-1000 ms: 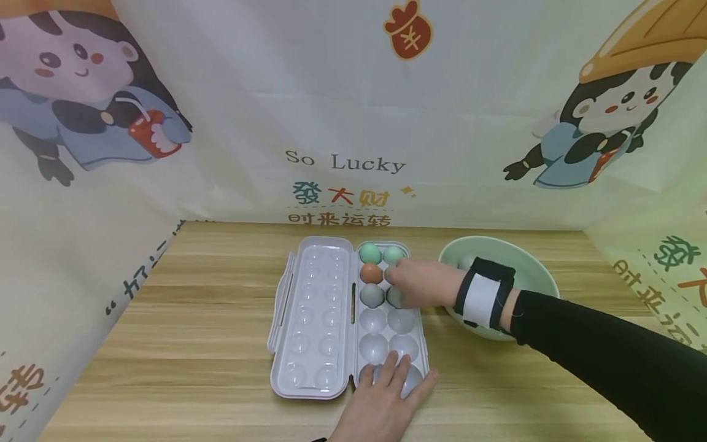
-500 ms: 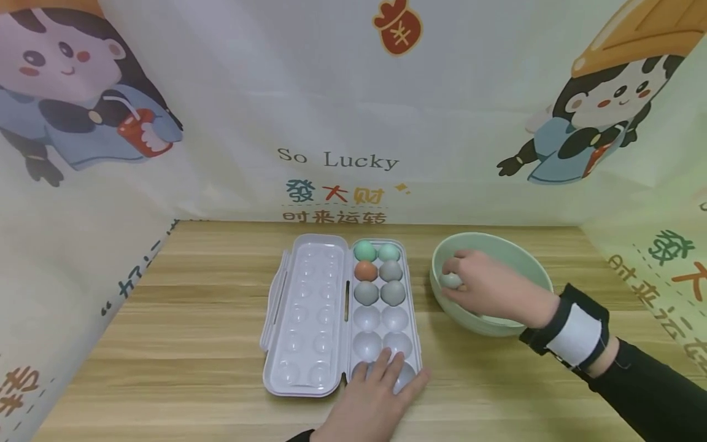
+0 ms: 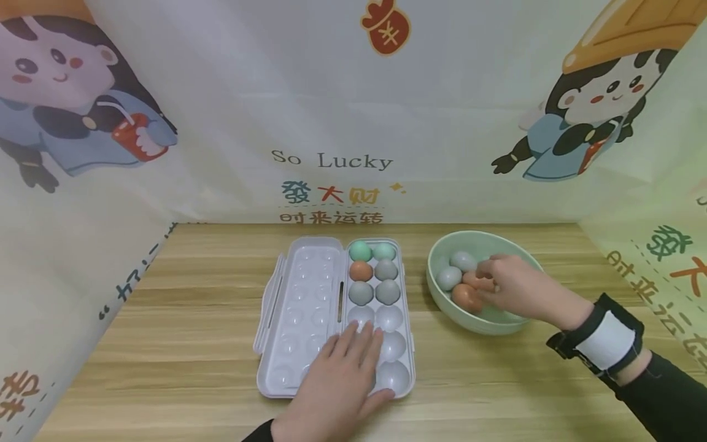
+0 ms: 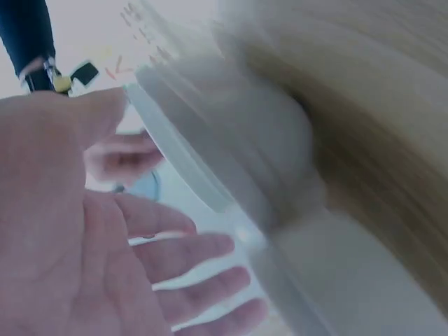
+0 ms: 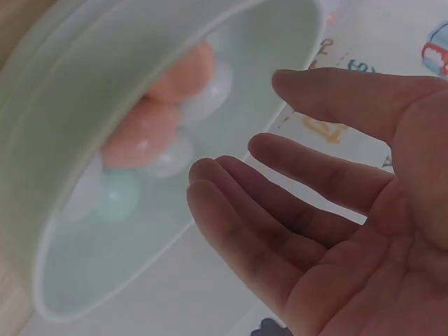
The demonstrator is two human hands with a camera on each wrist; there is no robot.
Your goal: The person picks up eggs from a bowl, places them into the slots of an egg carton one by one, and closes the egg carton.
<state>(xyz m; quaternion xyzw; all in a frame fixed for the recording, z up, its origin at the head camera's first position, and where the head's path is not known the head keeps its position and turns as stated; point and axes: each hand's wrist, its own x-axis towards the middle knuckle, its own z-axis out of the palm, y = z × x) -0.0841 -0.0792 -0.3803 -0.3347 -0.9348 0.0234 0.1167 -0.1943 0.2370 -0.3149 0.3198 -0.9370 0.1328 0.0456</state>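
My egg tray looks glossy clear plastic; the bowl seems smooth, perhaps glazed; the table is matt woodgrain.

The head camera is looking forward and down from above at the whole table. The left wrist camera is sitting very close to the egg tray, blurred. The right wrist camera is facing into the bowl, which the head view is sharing.
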